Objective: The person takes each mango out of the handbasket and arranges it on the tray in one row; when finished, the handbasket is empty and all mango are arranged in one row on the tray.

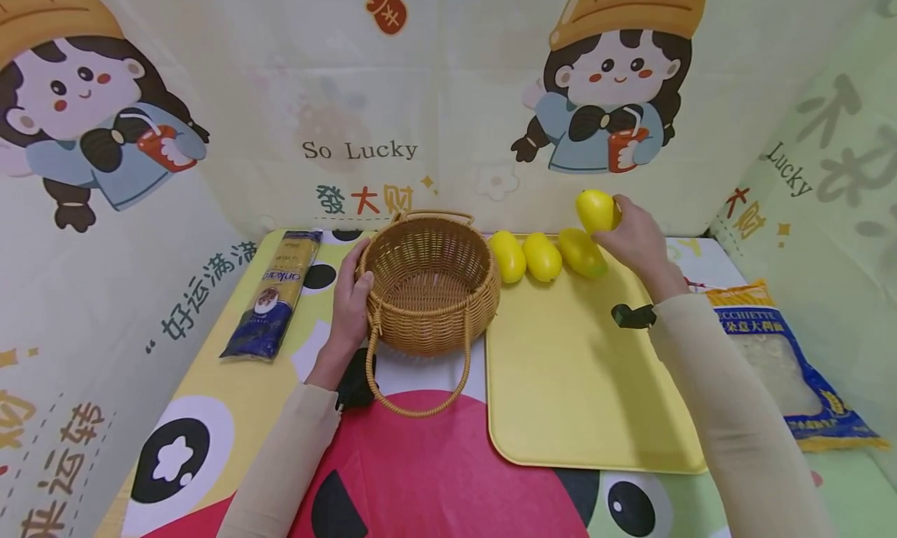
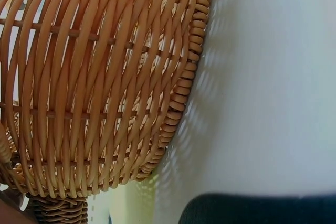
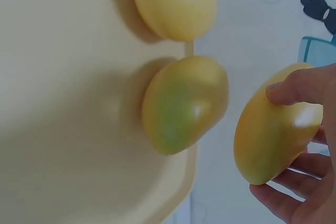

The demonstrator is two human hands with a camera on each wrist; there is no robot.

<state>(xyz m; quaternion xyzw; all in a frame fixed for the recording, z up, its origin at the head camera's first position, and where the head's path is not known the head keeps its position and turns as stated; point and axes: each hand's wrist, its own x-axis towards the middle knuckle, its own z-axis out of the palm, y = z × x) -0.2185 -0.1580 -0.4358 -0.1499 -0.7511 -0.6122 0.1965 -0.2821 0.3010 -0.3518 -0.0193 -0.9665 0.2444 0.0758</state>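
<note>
My left hand (image 1: 348, 300) grips the left side of a round wicker basket (image 1: 430, 332), thumb at its rim. The basket's inside shows bare weave, and one handle is folded down toward me. In the left wrist view the basket's woven wall (image 2: 94, 82) fills much of the picture. A yellow mango (image 1: 593, 211) is held in my right hand (image 1: 641, 242), raised over the tray's far right part; the right wrist view shows thumb and fingers around this mango (image 3: 275, 129). Three more mangoes (image 1: 543, 257) lie in a row along the far edge of the yellow tray (image 1: 561, 382).
On the left lies a long pasta packet (image 1: 276, 297). A blue-and-orange pasta bag (image 1: 778, 359) is right of the tray, partly behind my right sleeve. Printed cloth (image 1: 448, 79) hangs behind the patterned table cover (image 1: 434, 476). The basket stands close beside the tray's left edge.
</note>
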